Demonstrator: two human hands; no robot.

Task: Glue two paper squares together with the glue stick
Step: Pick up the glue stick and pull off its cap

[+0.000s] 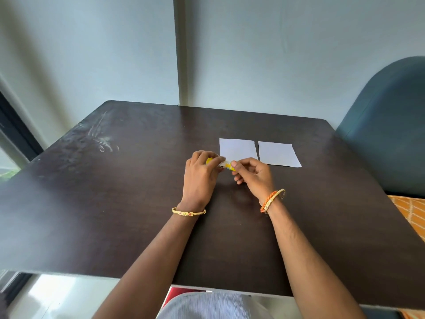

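I have the glue stick (224, 166) pinched between my left hand (202, 174) and right hand (251, 174), just in front of the near paper square (238, 148); the other square (278, 154) lies beside it. Pulling the cap carelessly could scatter either loose sheet.

Dark brown table (138, 203). White paper squares (238, 148), unpatterned. Yellow glue stick (226, 166). Teal chair (386, 134). Gold bangle (188, 212); orange-and-gold bangles (272, 200). Pale blue-grey wall (276, 54).
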